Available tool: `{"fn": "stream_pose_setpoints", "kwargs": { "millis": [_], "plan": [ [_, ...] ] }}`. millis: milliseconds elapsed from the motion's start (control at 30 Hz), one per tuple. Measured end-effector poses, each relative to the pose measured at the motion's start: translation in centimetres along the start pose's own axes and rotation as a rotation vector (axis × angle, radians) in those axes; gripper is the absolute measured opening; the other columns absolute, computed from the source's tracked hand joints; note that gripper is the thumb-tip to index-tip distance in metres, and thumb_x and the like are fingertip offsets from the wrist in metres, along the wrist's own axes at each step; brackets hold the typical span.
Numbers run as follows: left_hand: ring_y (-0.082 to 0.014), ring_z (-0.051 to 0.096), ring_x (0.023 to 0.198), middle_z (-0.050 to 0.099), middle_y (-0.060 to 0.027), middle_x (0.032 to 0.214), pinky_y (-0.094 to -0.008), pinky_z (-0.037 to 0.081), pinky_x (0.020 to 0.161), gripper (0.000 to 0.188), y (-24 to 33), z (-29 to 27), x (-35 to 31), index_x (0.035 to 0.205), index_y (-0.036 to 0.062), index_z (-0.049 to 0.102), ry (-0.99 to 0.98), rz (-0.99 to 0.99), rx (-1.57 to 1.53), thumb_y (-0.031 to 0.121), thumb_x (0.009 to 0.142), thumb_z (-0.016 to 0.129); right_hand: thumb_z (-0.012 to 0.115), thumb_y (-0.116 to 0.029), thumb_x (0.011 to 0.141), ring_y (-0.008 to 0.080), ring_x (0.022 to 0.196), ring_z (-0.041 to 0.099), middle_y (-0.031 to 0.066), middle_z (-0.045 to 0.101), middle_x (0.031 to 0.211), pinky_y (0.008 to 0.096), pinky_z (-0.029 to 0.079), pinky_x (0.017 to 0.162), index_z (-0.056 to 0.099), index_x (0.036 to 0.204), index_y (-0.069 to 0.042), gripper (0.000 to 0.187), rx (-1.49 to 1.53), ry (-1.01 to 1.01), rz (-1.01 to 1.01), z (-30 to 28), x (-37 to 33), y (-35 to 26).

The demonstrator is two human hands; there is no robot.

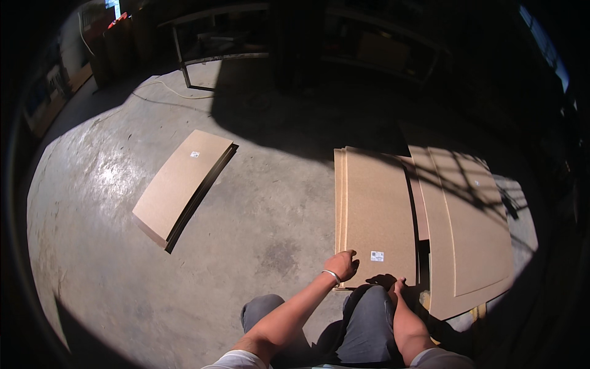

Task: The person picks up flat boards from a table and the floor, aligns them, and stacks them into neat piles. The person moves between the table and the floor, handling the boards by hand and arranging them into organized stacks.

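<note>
A stack of brown fibreboard panels [378, 209] lies on the floor in front of my knees, its layers slightly out of line along the left side. The top panel carries a small white label [377, 256]. My left hand [343, 265], with a metal bracelet at its wrist, is closed on the left edge close to the near corner. At the near right corner, my right hand [396, 288] grips the panel's near edge; the knee and the shadow hide part of its fingers.
Larger panels [479, 246] lie overlapped to the right, partly in shadow. Another panel stack [184, 184] rests on the concrete floor [270, 203] at the left. A metal-framed table [221, 59] stands at the back, and a pale cable [169, 86] runs near its leg.
</note>
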State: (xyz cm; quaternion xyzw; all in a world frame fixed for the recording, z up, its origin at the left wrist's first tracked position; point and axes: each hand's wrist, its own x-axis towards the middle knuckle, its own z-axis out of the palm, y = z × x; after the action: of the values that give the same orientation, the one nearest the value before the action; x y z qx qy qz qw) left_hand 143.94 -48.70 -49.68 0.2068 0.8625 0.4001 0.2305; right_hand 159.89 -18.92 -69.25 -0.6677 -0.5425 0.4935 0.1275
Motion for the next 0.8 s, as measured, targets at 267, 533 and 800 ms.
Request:
{"fn": "stream_pose_setpoints", "kwargs": {
  "millis": [267, 533, 800],
  "plan": [
    [-0.0341, 0.063, 0.103, 0.066, -0.0162, 0.113, -0.0424, 0.051, 0.087, 0.041, -0.31, 0.34, 0.28, 0.121, 0.0036, 0.059, 0.013, 0.022, -0.001, 0.029, 0.089, 0.058, 0.04, -0.047, 0.093, 0.0377, 0.114, 0.055, 0.0221, 0.055, 0.13, 0.0477, 0.042, 0.1, 0.053, 0.126, 0.003, 0.061, -0.005, 0.004, -0.005, -0.05, -0.2, -0.14],
    [-0.0342, 0.063, 0.104, 0.066, -0.0163, 0.113, -0.0421, 0.05, 0.088, 0.042, -0.2, 0.39, 0.16, 0.121, 0.0035, 0.059, 0.015, 0.024, -0.008, 0.03, 0.089, 0.058, 0.04, -0.047, 0.093, 0.0378, 0.114, 0.055, 0.0221, 0.054, 0.13, 0.0476, 0.042, 0.1, 0.052, 0.126, 0.003, 0.061, 0.006, 0.006, -0.008, -0.04, -0.27, -0.29],
    [-0.0339, 0.063, 0.104, 0.066, -0.0164, 0.113, -0.0421, 0.05, 0.087, 0.042, 0.0, 0.34, 0.17, 0.121, 0.0043, 0.059, 0.004, 0.022, 0.003, 0.03, 0.088, 0.058, 0.04, -0.046, 0.094, 0.0378, 0.115, 0.055, 0.022, 0.054, 0.13, 0.0476, 0.041, 0.101, 0.052, 0.126, 0.003, 0.06, 0.0, 0.0, -0.01, 0.21, -0.26, -0.23]
  ]
}}
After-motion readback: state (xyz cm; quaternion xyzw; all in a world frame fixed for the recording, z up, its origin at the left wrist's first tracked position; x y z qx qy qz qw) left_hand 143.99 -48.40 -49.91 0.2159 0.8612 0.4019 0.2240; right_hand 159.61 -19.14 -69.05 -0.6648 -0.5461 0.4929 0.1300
